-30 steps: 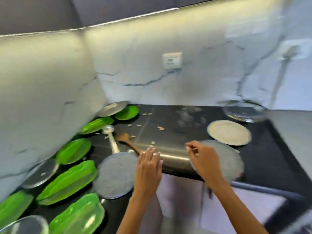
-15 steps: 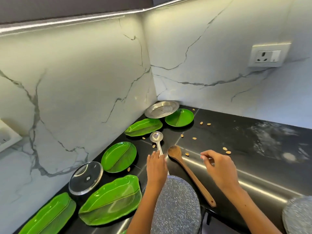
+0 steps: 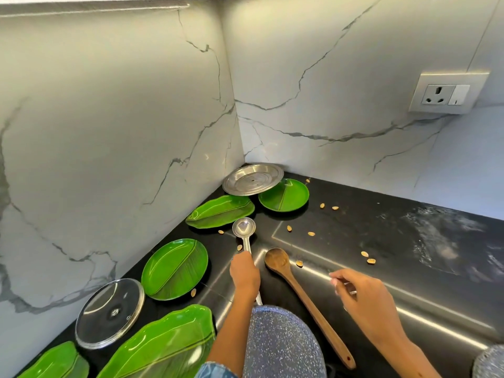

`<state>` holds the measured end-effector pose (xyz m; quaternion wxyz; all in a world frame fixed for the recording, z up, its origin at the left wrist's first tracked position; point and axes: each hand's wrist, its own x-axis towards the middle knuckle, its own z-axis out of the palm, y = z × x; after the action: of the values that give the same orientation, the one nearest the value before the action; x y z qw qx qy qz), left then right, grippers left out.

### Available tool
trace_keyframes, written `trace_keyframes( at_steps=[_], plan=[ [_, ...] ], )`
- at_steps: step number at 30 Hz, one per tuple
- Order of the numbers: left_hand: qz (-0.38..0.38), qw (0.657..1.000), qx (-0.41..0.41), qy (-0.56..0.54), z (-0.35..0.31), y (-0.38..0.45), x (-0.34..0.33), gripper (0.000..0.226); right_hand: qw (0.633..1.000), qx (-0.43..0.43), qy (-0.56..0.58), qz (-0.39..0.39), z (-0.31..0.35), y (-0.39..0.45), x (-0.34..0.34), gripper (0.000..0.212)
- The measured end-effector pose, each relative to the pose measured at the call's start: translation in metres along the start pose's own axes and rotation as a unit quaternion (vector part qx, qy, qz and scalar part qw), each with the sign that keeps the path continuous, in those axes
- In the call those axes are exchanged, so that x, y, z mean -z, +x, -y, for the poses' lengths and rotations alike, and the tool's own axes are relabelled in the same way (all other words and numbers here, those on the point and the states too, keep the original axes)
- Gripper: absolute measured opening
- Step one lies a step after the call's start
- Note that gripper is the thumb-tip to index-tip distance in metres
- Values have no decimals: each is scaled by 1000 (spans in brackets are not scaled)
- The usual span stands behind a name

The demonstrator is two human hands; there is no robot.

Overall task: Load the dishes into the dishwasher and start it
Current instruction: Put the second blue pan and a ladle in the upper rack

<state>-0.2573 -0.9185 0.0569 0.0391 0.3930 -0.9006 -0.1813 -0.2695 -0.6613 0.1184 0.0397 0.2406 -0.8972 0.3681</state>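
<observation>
left hand point(image 3: 244, 274) fingers around steel ladle point(image 3: 244, 230) handle; right hand point(image 3: 365, 304) loosely curled, empty.

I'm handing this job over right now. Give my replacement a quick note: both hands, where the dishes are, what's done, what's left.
Left hand: closed around the steel ladle handle; ladle looks to be on the counter.
Right hand: hovering beside the wooden spoon, holding nothing as far as I can see.
Green leaf plates, steel plate, glass lid and speckled plate all sit on the black counter, with seeds scattered.
Done: nothing loaded that shows. Left: load everything, start the dishwasher, which is not in view.
</observation>
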Motion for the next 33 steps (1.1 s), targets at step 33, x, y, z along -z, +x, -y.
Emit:
trace_keyframes(
  at_steps=[33],
  plan=[
    [-18,793,-603,-88,-129,-218,-3,31,937,-245,180,-172,-108,-144,158,10]
  ],
)
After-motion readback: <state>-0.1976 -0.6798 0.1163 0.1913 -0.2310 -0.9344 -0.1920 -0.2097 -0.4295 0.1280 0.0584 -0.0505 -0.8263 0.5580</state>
